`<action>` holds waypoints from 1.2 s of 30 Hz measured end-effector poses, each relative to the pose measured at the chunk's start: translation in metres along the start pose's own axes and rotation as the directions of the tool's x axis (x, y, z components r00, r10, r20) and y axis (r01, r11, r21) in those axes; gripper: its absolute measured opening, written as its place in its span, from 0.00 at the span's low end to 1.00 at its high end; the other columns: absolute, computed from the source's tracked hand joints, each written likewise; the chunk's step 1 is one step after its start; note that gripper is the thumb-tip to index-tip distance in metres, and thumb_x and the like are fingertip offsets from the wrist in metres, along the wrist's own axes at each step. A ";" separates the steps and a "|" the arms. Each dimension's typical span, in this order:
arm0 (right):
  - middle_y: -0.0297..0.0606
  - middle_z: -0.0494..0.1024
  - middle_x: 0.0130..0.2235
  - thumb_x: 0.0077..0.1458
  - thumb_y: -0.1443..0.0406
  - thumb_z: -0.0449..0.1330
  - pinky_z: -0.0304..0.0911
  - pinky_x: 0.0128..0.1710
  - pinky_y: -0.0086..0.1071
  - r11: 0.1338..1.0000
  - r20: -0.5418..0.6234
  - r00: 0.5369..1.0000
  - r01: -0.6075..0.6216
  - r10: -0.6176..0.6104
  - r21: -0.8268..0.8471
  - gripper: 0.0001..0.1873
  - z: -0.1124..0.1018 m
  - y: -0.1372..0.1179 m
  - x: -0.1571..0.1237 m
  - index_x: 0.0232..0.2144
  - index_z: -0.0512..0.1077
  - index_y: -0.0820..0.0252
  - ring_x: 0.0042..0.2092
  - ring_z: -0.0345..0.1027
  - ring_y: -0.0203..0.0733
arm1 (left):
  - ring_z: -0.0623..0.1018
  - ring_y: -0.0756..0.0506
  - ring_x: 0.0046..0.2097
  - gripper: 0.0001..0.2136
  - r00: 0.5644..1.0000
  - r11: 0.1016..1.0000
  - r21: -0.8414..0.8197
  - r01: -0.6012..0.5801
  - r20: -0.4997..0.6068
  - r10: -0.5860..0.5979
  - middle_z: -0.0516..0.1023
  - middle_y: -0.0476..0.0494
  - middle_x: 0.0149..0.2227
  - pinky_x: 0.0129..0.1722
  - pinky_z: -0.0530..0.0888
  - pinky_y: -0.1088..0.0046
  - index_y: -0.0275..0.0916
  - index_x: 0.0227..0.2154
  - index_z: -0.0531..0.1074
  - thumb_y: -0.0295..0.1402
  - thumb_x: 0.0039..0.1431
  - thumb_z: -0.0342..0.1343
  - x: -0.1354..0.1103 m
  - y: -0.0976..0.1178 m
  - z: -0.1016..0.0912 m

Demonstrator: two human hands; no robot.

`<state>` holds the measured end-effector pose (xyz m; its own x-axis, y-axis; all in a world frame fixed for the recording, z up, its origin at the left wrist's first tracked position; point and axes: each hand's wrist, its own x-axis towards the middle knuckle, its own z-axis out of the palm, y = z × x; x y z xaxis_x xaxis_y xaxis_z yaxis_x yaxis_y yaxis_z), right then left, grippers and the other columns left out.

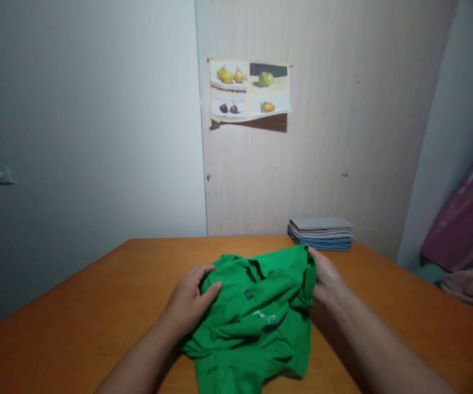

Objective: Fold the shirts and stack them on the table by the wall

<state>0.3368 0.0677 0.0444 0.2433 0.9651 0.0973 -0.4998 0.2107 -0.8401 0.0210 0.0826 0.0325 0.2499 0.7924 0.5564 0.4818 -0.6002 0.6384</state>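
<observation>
A crumpled green T-shirt (pixel 236 328) lies bunched over the near middle of the table, with a small dark label and white print on its cloth. My left hand (pixel 187 301) grips its left side, the thumb on top and the other fingers partly behind the fabric. At the upper right corner my right hand (pixel 327 278) holds the shirt's raised edge; most of its fingers are hidden behind the cloth. The shirt's lower end hangs toward me and runs out of view at the bottom.
On the orange-brown wooden table (pixel 109 295), a stack of folded cloths (pixel 321 234), checked on top and blue below, sits at the far right edge. A fruit picture sheet (pixel 249 90) hangs on the panel behind. Pink fabric (pixel 462 219) is at the right, beyond the table.
</observation>
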 end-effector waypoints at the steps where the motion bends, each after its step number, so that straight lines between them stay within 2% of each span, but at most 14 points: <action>1: 0.39 0.80 0.23 0.55 0.58 0.62 0.73 0.38 0.41 1.000 -0.065 0.998 -0.026 0.027 0.013 0.12 -0.006 0.003 0.006 0.23 0.71 0.56 0.31 0.77 0.48 | 0.77 0.37 0.54 0.21 0.999 0.999 0.033 -0.022 0.031 0.021 0.79 0.36 0.52 0.57 0.71 0.56 0.41 0.51 0.75 0.46 0.58 0.60 -0.001 -0.004 0.002; 3: 0.35 0.78 0.23 0.52 0.57 0.63 0.72 0.35 0.38 0.999 -0.203 0.978 -0.042 0.046 0.022 0.11 -0.015 0.006 0.015 0.24 0.71 0.56 0.29 0.74 0.45 | 0.75 0.36 0.57 0.25 0.996 0.996 0.081 -0.032 0.080 0.025 0.76 0.35 0.56 0.59 0.70 0.54 0.39 0.55 0.72 0.47 0.58 0.60 -0.002 -0.010 0.005; 8: 0.33 0.78 0.28 0.47 0.56 0.65 0.68 0.34 0.34 0.923 -0.389 0.862 0.199 -0.324 -0.328 0.13 -0.030 -0.004 0.028 0.32 0.74 0.58 0.32 0.72 0.43 | 0.73 0.34 0.59 0.29 0.989 0.989 0.133 0.057 0.125 -0.074 0.75 0.32 0.58 0.60 0.69 0.52 0.37 0.57 0.70 0.50 0.57 0.59 -0.004 -0.015 0.009; 11: 0.41 0.81 0.38 0.49 0.53 0.63 0.68 0.41 0.37 0.704 -0.319 0.739 0.285 -0.594 -0.651 0.19 -0.032 -0.015 0.026 0.38 0.75 0.59 0.39 0.74 0.47 | 0.75 0.34 0.57 0.29 0.989 0.989 0.106 0.103 0.098 -0.113 0.76 0.32 0.56 0.57 0.70 0.54 0.37 0.56 0.71 0.51 0.58 0.59 -0.003 -0.014 0.009; 13: 0.44 0.81 0.41 0.53 0.51 0.60 0.66 0.45 0.40 0.475 -0.144 0.675 0.336 -0.724 -0.814 0.20 -0.027 -0.019 0.018 0.41 0.75 0.59 0.43 0.74 0.49 | 0.76 0.34 0.55 0.26 0.991 0.991 0.081 0.105 0.073 -0.111 0.79 0.34 0.53 0.55 0.72 0.55 0.38 0.52 0.74 0.50 0.57 0.59 -0.002 -0.012 0.008; 14: 0.44 0.81 0.41 0.56 0.51 0.58 0.65 0.46 0.40 0.366 -0.030 0.673 0.365 -0.739 -0.856 0.20 -0.022 -0.018 0.013 0.41 0.76 0.59 0.43 0.74 0.49 | 0.77 0.35 0.52 0.22 0.993 0.994 0.067 0.092 0.074 -0.097 0.80 0.36 0.49 0.54 0.72 0.56 0.39 0.48 0.76 0.49 0.57 0.59 -0.001 -0.012 0.008; 16: 0.42 0.82 0.39 0.61 0.51 0.55 0.65 0.45 0.38 0.224 0.203 0.730 0.442 -0.653 -0.869 0.19 -0.011 -0.013 0.000 0.41 0.77 0.58 0.42 0.74 0.47 | 0.78 0.37 0.49 0.15 0.994 0.998 0.027 0.048 0.098 -0.051 0.81 0.39 0.44 0.52 0.73 0.58 0.41 0.40 0.78 0.46 0.59 0.57 0.001 -0.009 0.007; 18: 0.41 0.82 0.40 0.61 0.52 0.56 0.65 0.42 0.35 0.184 0.389 0.812 0.503 -0.436 -0.844 0.21 0.000 -0.005 -0.013 0.50 0.75 0.57 0.40 0.75 0.45 | 0.78 0.38 0.49 0.12 0.994 0.999 -0.035 0.011 0.109 -0.007 0.80 0.40 0.42 0.53 0.72 0.59 0.42 0.34 0.78 0.44 0.60 0.55 0.003 -0.006 0.006; 20: 0.41 0.82 0.44 0.58 0.52 0.60 0.65 0.41 0.35 0.154 0.489 0.848 0.521 -0.203 -0.840 0.32 0.007 0.004 -0.023 0.62 0.67 0.54 0.42 0.75 0.46 | 0.76 0.38 0.51 0.12 0.997 0.993 -0.119 0.003 0.073 0.005 0.79 0.40 0.45 0.55 0.70 0.60 0.42 0.31 0.77 0.43 0.61 0.55 0.004 -0.003 0.003; 22: 0.41 0.82 0.48 0.54 0.55 0.64 0.65 0.42 0.35 0.097 0.522 0.852 0.524 -0.048 -0.846 0.37 0.009 0.011 -0.027 0.65 0.65 0.50 0.45 0.76 0.49 | 0.76 0.40 0.49 0.11 0.998 0.974 -0.224 0.047 0.050 -0.036 0.79 0.41 0.44 0.53 0.71 0.63 0.42 0.31 0.76 0.43 0.60 0.56 0.004 0.000 0.000; 25: 0.35 0.83 0.46 0.54 0.63 0.60 0.65 0.45 0.35 0.091 0.545 0.839 0.543 -0.011 -0.835 0.23 0.005 0.015 -0.022 0.53 0.76 0.46 0.47 0.76 0.48 | 0.74 0.46 0.33 0.12 0.982 0.918 -0.355 0.177 0.131 -0.139 0.74 0.48 0.28 0.35 0.71 0.71 0.41 0.28 0.72 0.44 0.60 0.57 -0.001 0.004 -0.003; 28: 0.35 0.83 0.46 0.54 0.69 0.54 0.65 0.50 0.37 0.156 0.510 0.834 0.544 -0.210 -0.825 0.23 0.000 0.015 -0.013 0.48 0.79 0.48 0.48 0.75 0.47 | 0.64 0.51 0.25 0.18 0.941 0.899 -0.360 0.251 0.307 -0.140 0.63 0.53 0.21 0.25 0.61 0.77 0.40 0.23 0.68 0.47 0.59 0.58 -0.007 0.011 -0.003; 31: 0.39 0.80 0.49 0.53 0.71 0.52 0.64 0.55 0.40 0.243 0.441 0.794 0.565 -0.418 -0.788 0.25 0.000 0.014 -0.008 0.50 0.78 0.53 0.52 0.72 0.47 | 0.62 0.51 0.26 0.21 0.901 0.908 -0.329 0.261 0.420 -0.107 0.63 0.53 0.22 0.25 0.60 0.77 0.38 0.23 0.68 0.50 0.62 0.55 -0.009 0.020 0.000; 36: 0.40 0.79 0.45 0.55 0.67 0.54 0.64 0.53 0.41 0.384 0.352 0.769 0.591 -0.534 -0.709 0.21 0.009 0.007 -0.015 0.47 0.79 0.54 0.50 0.72 0.47 | 0.76 0.42 0.40 0.17 0.969 0.933 -0.299 0.202 0.202 -0.145 0.78 0.44 0.36 0.41 0.73 0.68 0.40 0.40 0.76 0.49 0.64 0.52 -0.003 0.019 0.005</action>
<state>0.3218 0.0559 0.0418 0.1613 0.6845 0.7110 0.5418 0.5408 -0.6435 0.0336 0.0695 0.0403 0.3417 0.8766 0.3389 0.2488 -0.4321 0.8668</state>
